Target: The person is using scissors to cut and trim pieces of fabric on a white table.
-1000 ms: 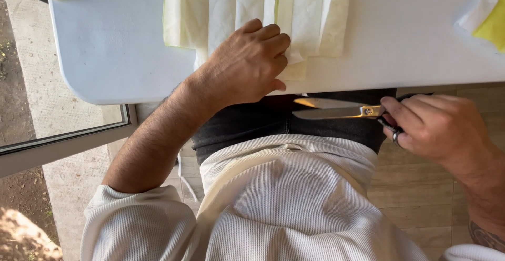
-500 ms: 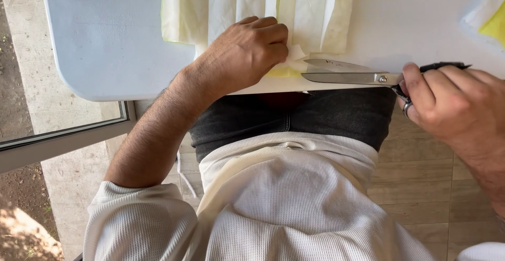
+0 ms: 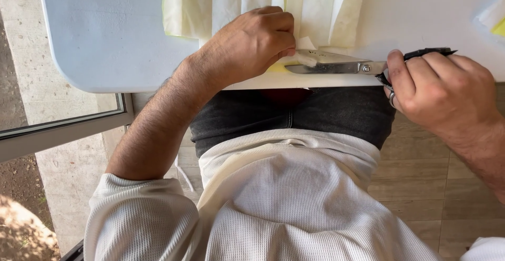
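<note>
Right at the near edge of the white table (image 3: 105, 40), a pair of scissors (image 3: 336, 66) lies nearly level, its metal blades slightly parted and pointing toward the person's left. The blade tips reach into the lower edge of a pale yellow-white folded cloth (image 3: 263, 3) — a small flap of it sits over the upper blade. The right hand (image 3: 442, 92) is closed around the dark handles of the scissors, fingers curled through them, with a ring showing on one finger. The left hand (image 3: 252, 42) rests knuckles-up on the cloth, fingers curled and pressing it down just beside the blade tips, touching the fabric. The cloth lies in long folds that run away across the table to the top of the view. At the far right corner, another pale piece with a yellow patch (image 3: 497, 21) lies well apart. Below the table edge show dark trousers (image 3: 294, 116), a white ribbed shirt (image 3: 294, 208) and a tiled floor (image 3: 421, 187).
</note>
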